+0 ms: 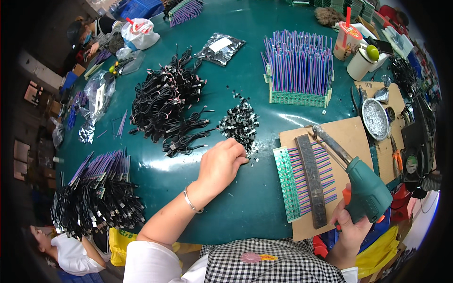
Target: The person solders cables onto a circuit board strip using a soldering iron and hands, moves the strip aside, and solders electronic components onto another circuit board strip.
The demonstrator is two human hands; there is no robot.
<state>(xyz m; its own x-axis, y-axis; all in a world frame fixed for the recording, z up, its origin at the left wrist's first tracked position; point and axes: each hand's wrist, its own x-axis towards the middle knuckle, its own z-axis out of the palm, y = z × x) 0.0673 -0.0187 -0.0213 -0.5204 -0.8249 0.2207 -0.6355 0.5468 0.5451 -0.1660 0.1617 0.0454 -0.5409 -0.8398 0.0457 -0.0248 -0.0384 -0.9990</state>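
Note:
My left hand, a bracelet on its wrist, is at the near edge of a pile of small black-and-silver connectors. Its fingers are pinched together, and whatever lies between them is hidden. In my right hand is a green soldering gun with an orange trigger, its metal tip pointing up and left. Below that tip, a dark bar lies across a row of purple, blue and black wires. These wires run from a green circuit board strip on a cardboard sheet.
Black cables are heaped left of the connectors, with finished-looking bundles at lower left. A wired board stack stands at the back. A round tin, cup and drink sit right. Two other people are at left.

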